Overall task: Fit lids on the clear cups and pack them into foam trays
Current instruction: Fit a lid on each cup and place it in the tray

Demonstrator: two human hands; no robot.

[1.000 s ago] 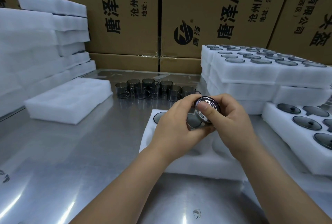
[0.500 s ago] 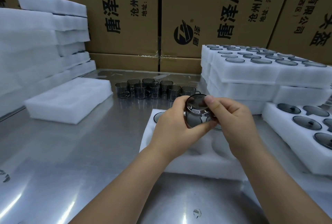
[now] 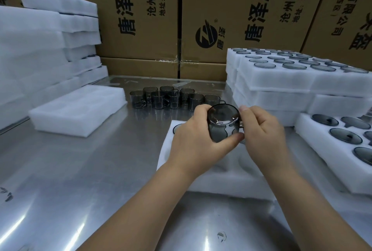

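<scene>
Hands meet over the middle of the steel table [image 3: 80, 180], both on one smoky clear cup [image 3: 223, 124]. The left hand [image 3: 197, 140] wraps its fingers and thumb round the cup's body. The right hand [image 3: 263, 136] is curled in at the cup's right side, thumb tip at the upper rim and fingers by the small handle. The cup is held tilted just above the near foam tray [image 3: 211, 178], whose moulded pockets show around the wrists. A glossy disc faces up on the cup, but from where I stand I cannot tell whether it is a seated lid or the base.

More cups [image 3: 171, 98] wait in a cluster at the far side. Loose lids [image 3: 325, 120] sit in the lid tray [image 3: 302, 130] to the right.

To do this step well, I reckon the person should check that the lid sits flush all round. The left grip should stay on the body, not the rim. The cup should then go straight down into a free pocket with its handle lined up with the cut-out. Glass this thin looks likely to chip if forced, so foam should yield, not the cup.
</scene>
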